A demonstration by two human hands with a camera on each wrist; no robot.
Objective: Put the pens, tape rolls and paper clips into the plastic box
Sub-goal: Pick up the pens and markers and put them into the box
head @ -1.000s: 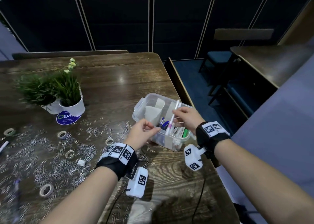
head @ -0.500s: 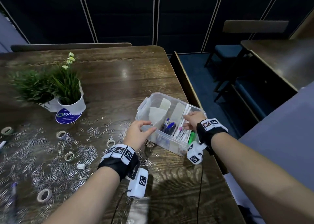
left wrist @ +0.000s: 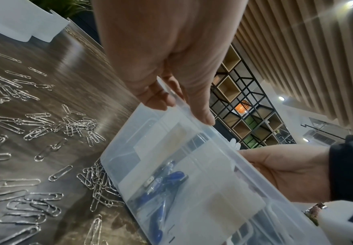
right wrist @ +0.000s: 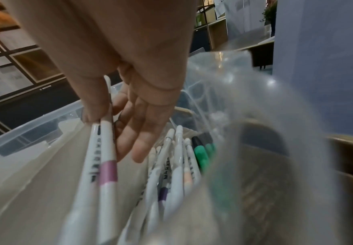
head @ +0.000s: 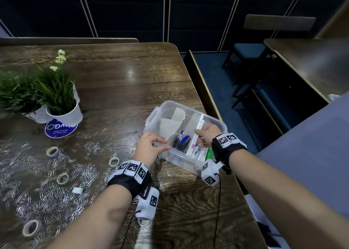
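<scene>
The clear plastic box point(head: 179, 159) stands near the table's right edge. It holds blue pens point(head: 181, 140), white markers point(head: 196, 151) and a green highlighter point(head: 209, 152). My left hand point(head: 164, 145) pinches the box's near-left rim, as the left wrist view shows point(left wrist: 184, 109). My right hand point(head: 200, 137) is inside the box and pinches two white markers point(right wrist: 106, 157), one with a pink band, between thumb and fingers point(right wrist: 108, 119). Their lower ends lie among the other markers. Several tape rolls point(head: 52, 151) and many paper clips point(head: 56, 192) lie scattered on the table to the left.
Two potted plants point(head: 62, 114) and a blue round sticker point(head: 60, 129) stand at the left of the wooden table point(head: 122, 82). The table's right edge runs just beside the box. Chairs point(head: 264, 46) and another table point(head: 311, 63) stand beyond it.
My right hand has lowered the white markers from above the box down into its right compartment. My left hand has moved onto the box's rim and now pinches it.
</scene>
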